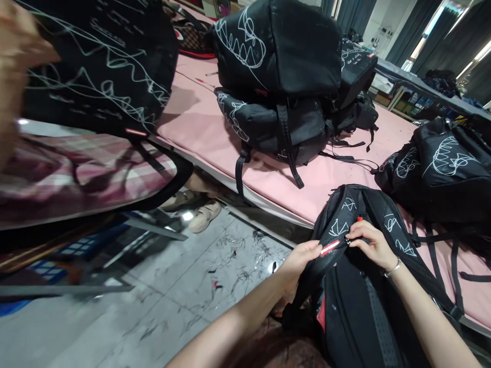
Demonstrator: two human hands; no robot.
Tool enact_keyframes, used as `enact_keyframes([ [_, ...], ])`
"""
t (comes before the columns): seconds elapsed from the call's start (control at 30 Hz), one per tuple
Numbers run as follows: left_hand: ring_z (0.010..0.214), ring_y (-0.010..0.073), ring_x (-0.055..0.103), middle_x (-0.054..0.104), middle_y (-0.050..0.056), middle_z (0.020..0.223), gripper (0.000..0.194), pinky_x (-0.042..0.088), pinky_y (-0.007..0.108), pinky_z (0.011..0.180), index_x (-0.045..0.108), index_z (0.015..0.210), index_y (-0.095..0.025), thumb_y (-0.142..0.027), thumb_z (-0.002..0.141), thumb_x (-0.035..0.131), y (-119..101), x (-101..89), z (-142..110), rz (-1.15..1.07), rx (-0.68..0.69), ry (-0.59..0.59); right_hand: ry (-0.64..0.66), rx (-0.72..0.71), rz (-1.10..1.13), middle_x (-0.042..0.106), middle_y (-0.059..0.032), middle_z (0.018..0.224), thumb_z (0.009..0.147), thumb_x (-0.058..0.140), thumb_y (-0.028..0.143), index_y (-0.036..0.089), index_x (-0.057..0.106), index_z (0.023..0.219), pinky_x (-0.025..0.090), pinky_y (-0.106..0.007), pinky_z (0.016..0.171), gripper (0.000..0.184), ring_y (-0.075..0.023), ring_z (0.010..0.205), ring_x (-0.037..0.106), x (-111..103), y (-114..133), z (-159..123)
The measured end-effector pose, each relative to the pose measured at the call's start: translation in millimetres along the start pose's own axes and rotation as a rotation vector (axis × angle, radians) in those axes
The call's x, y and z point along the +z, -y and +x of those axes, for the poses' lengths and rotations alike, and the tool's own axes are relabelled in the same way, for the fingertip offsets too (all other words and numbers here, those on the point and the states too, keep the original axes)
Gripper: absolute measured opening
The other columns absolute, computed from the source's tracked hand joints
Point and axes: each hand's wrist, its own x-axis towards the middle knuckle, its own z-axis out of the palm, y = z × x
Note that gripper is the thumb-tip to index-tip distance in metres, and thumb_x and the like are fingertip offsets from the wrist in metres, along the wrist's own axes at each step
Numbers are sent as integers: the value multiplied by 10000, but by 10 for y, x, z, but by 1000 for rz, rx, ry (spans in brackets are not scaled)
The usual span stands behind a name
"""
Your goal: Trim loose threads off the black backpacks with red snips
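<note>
A black backpack (356, 296) with white scribble drawings leans against the table edge in front of me, its shoulder straps facing up. My left hand (303, 258) pinches one shoulder strap (339, 225) beside a red-and-white label (330, 247). Close to that label, my right hand (370, 244) has its fingertips pressed together over a small dark thing at the strap's edge. What it is I cannot make out. A bit of red shows just above these fingers. On the right wrist is a bracelet (392, 268).
More black backpacks (307, 46) are stacked on the pink-covered table (195, 112), with another (441, 168) at the right. At left, a person's blurred arm (15, 76) is beside a large black bag piece (95, 66). Thread scraps litter the tiled floor (184, 291); a shoe (205, 215) shows under the table.
</note>
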Motion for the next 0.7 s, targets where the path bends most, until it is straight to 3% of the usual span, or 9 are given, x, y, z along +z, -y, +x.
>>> enact_keyframes([
  [0.33,662,88,507,599,44,782,323,351,193,611,635,862,-88,-372,713,673,-63,14,-4,53,17,25,-59,66,6,568,-69,888,787,605,249,180,640,882,448,-321,823,123,-154,880,534,-137,-18,-76],
  [0.7,710,115,505,580,79,851,398,349,219,631,596,904,-62,-419,733,641,21,-36,24,129,27,27,50,-36,-2,585,-63,917,784,613,226,186,630,904,438,-306,851,128,-145,908,536,-93,33,41],
])
